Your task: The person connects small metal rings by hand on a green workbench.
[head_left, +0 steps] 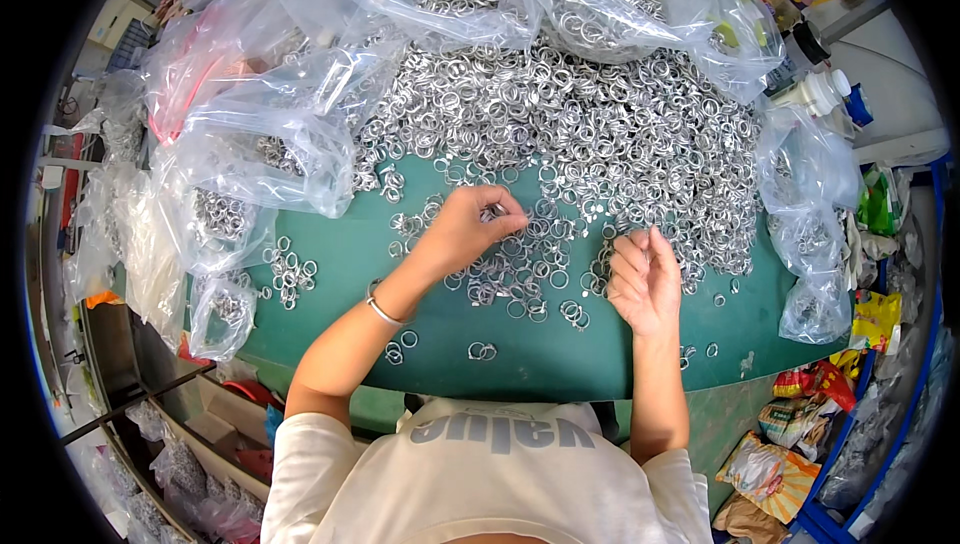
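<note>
A large heap of silver metal rings (560, 104) covers the back of the green table (500, 374). My left hand (470, 229) is over a smaller scatter of rings (530, 259) in the middle, its thumb and forefinger pinched together. Silver shows in the gap behind its fingertips, but whether a ring is held cannot be made out. To the right, my right hand (643, 279) is raised with the fingers curled in and the thumb against them. Whatever it may hold is hidden. A few loose rings (482, 351) lie nearer the front edge.
Clear plastic bags of rings (265, 159) crowd the left side, and more bags (600, 4) line the back. A small ring group (290, 274) sits at left. Another bag (812, 234) and a white bottle (825, 94) stand right. Colourful packets (770, 474) fill the lower right.
</note>
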`<state>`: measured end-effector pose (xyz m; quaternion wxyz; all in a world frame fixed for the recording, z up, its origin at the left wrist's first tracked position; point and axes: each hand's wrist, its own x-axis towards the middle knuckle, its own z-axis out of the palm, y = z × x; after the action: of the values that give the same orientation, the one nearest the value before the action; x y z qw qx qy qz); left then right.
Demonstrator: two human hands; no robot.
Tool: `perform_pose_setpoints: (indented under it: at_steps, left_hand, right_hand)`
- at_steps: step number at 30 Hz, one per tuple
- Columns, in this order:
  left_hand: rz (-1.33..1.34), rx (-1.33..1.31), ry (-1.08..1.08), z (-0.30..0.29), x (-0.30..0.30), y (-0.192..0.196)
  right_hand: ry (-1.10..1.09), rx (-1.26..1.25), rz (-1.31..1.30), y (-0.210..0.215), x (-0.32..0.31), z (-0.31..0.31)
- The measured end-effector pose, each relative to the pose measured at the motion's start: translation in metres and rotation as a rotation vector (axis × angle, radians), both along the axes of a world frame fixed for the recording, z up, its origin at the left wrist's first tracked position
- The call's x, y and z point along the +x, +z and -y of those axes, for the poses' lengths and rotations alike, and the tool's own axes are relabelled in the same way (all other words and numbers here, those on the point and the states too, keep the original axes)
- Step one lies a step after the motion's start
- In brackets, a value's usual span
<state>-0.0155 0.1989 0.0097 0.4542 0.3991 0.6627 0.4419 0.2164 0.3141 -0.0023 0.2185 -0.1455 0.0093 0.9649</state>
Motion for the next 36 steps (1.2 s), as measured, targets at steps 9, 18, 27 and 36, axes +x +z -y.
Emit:
perform_pose_setpoints:
  at_steps: [9, 18, 27, 36]
  left_hand:
    - [1.28, 0.201, -0.051, 0.013, -0.013, -0.008]
    - [1.429, 0.138, 0.134, 0.025, 0.002, -0.007]
    - [1.252, -0.41, 0.155, 0.071, 0.071, 0.015]
    - [1.401, -0.275, 0.298, 0.082, 0.096, 0.02]
  right_hand:
    - [0.29, 1.3, 0.882, 0.014, -0.006, 0.015]
    - [0.265, 1.905, 1.219, 0.012, -0.019, 0.042]
    - [-0.045, 0.353, 0.237, 0.023, -0.015, 0.053]
    - [0.11, 1.808, 0.405, 0.048, -0.029, 0.092]
